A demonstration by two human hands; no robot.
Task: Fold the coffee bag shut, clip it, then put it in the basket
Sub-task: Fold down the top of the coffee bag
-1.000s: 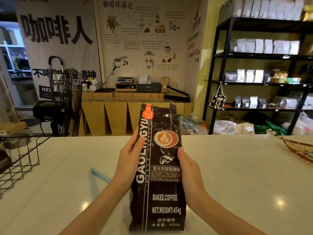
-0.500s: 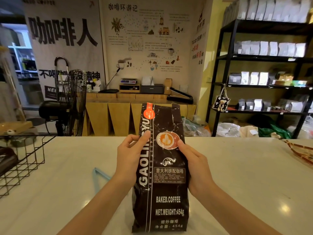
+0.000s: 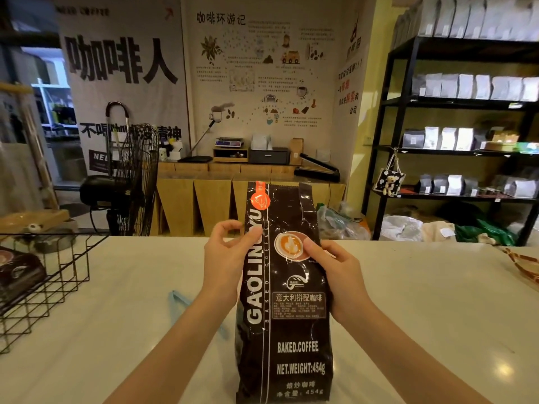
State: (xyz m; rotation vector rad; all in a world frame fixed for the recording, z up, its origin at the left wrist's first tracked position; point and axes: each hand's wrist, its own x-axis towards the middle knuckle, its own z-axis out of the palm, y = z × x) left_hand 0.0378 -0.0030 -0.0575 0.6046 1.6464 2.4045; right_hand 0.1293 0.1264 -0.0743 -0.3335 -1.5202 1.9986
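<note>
A black coffee bag (image 3: 287, 301) stands upright on the white table (image 3: 423, 301), top unfolded. The left hand (image 3: 226, 258) and right hand (image 3: 339, 275) pinch its sides, fingers curled closed. A wire basket (image 3: 58, 275) sits far left of the bag.

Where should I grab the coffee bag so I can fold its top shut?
Grip the coffee bag at its flat, empty top strip, above the cup picture, one of the hands at each side edge. It stands upright on the counter; the left hand and right hand sit lower, at mid-height. The slack, creased top should probably fold easily.
</note>
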